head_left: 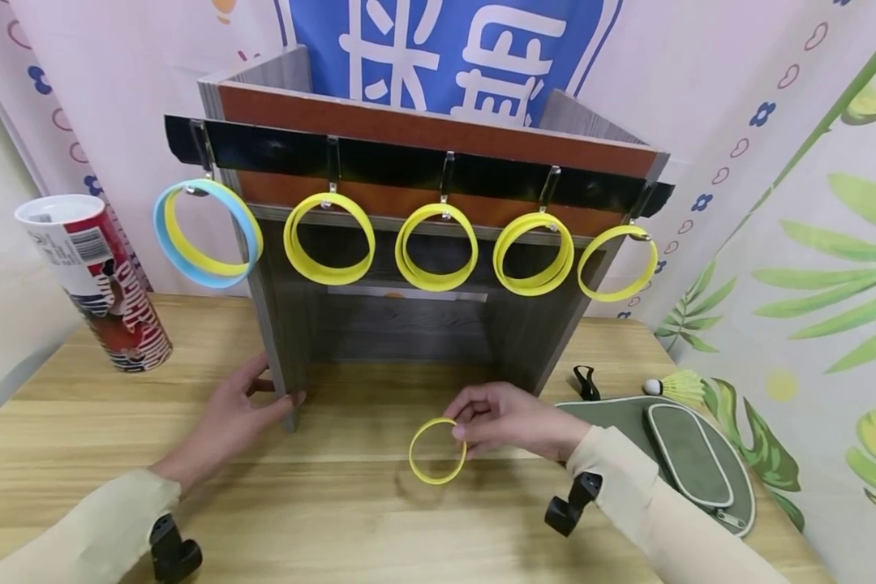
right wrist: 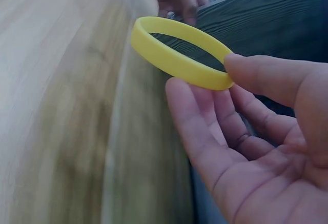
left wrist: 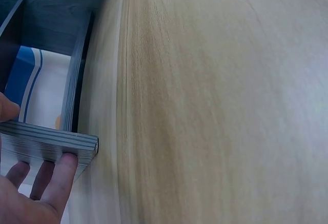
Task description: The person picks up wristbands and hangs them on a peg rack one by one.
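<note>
My right hand (head_left: 507,420) pinches a yellow silicone wristband (head_left: 413,456) between thumb and fingers, just above the table in front of the grey wooden shelf. The right wrist view shows the yellow wristband (right wrist: 169,60) held by its near end. My left hand (head_left: 226,418) grips the front edge of the shelf's left side panel (head_left: 272,324), thumb inside and fingers outside, as the left wrist view shows on the panel edge (left wrist: 56,137). Along the shelf's black strip (head_left: 390,166), hooks carry several yellow wristbands (head_left: 292,243); the leftmost hook also bears a light blue wristband (head_left: 162,235).
A red and white snack can (head_left: 109,284) stands on the table (head_left: 321,519) to the left. On the right lie a green zippered case (head_left: 737,478), a shuttlecock (head_left: 675,387) and a small black strap (head_left: 587,383). Printed curtains (head_left: 701,122) hang behind.
</note>
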Motion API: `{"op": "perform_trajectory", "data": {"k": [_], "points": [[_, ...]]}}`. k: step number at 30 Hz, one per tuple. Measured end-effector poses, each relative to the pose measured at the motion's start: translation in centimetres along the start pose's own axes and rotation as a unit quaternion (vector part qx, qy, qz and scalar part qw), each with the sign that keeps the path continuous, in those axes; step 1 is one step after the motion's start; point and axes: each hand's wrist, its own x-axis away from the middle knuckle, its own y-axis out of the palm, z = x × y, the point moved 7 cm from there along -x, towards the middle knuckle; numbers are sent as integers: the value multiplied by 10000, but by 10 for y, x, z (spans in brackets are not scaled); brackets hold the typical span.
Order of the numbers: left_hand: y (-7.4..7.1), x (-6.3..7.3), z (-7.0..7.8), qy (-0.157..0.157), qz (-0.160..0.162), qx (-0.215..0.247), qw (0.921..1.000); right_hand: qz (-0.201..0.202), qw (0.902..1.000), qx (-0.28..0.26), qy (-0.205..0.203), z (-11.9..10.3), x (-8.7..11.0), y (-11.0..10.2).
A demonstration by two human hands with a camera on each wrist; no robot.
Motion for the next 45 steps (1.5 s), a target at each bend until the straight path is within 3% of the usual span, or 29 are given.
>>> {"op": "perform_trajectory", "data": {"k": [11,17,21,30,38,45], "points": [[-1,1,0,5,5,8,10000,509,9957,251,-736,-45,35,-6],[-1,0,0,-3,-14,68,10000,603,9863,332,-1498,-77,59,-7],[0,0,0,-42,-21,94,9999,672,9771,508,-1954,-98,76,-11],[-1,0,1,-27,18,38,10000,1351,9514,762,-2660,-135,117,-36],[-2,0,1,73,101,-9,9999,1784,9206,144,-3470,-167,154,-71],[0,0,1,45,65,-28,10000,2092,9009,-335,-3788,-175,172,-103]]}}
